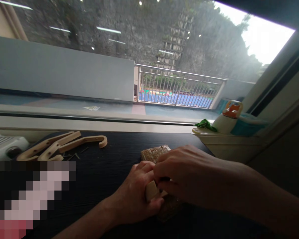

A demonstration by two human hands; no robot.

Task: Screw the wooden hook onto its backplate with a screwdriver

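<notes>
Big window [144, 33] up front, looking out on a rocky slope and a metal railing [179, 87], with a black table [122, 146] below. Right hand [183, 172] is curled over the left, fingers bent in, can't tell what they're pinching. Left hand [137, 192] is wrapped around a pale wooden piece [151, 191], near a speckled brown block [153, 154] poking out past the fingers. Some wooden hooks [79, 143] lie off to the left, few thin nails or screws [77, 155] beside them.
</notes>
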